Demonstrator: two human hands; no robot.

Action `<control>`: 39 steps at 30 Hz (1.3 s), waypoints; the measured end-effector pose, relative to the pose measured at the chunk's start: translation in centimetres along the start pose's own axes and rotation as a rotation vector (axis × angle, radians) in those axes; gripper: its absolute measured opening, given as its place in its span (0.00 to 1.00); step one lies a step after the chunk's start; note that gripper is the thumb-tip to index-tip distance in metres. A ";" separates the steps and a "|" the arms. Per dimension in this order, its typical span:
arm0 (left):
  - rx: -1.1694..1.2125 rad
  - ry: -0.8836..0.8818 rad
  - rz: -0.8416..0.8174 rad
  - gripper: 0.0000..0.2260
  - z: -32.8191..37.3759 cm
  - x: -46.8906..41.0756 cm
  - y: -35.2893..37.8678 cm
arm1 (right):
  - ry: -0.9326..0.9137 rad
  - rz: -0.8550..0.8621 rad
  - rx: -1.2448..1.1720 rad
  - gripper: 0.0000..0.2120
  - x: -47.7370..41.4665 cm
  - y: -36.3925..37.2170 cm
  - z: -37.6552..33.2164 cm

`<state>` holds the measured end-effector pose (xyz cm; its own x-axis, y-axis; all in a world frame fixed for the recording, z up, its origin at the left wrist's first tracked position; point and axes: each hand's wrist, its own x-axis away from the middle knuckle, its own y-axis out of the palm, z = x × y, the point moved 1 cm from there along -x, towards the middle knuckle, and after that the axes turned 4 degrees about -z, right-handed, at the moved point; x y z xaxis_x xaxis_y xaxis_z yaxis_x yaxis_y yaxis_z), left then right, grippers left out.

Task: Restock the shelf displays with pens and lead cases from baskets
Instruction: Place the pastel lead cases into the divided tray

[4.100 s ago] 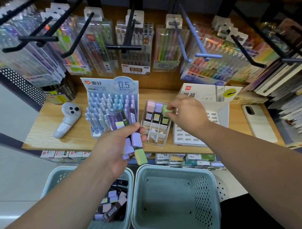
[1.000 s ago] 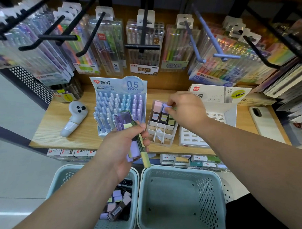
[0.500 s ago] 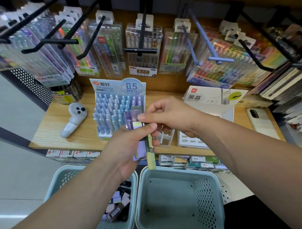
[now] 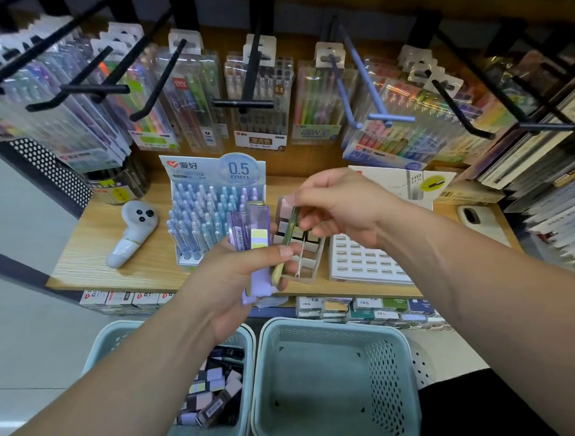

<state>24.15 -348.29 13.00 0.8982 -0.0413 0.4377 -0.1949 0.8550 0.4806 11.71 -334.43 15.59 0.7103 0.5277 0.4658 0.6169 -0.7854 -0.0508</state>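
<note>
Up front in the head view, my left hand (image 4: 236, 278) grips a bunch of purple lead cases (image 4: 253, 248) above the shelf edge (image 4: 86, 277). My right hand (image 4: 341, 203) pinches the top of a green lead case (image 4: 285, 242), whose lower end rests against the left fingers. Behind them sits the divided display tray (image 4: 308, 259), beside the pen display (image 4: 201, 217). Below, the left basket (image 4: 248, 346) holds more cases; the right basket (image 4: 334, 379) stands just beside it.
</note>
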 end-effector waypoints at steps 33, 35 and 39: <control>-0.027 -0.127 0.149 0.19 0.4 -0.1 -0.2 | -0.156 0.050 1.022 0.22 -0.8 -5.7 2.0; -0.023 -0.140 0.202 0.18 0.2 -0.2 -0.6 | -0.178 0.139 0.921 0.28 -1.3 -5.4 2.3; -0.007 -0.136 0.233 0.19 0.1 -0.3 -1.0 | -0.215 0.227 0.861 0.23 -2.5 -4.5 2.8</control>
<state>24.03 -349.23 12.43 0.7682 0.0886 0.6341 -0.3870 0.8533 0.3496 8.12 -331.27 12.20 0.8401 0.5065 0.1940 0.4331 -0.4110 -0.8022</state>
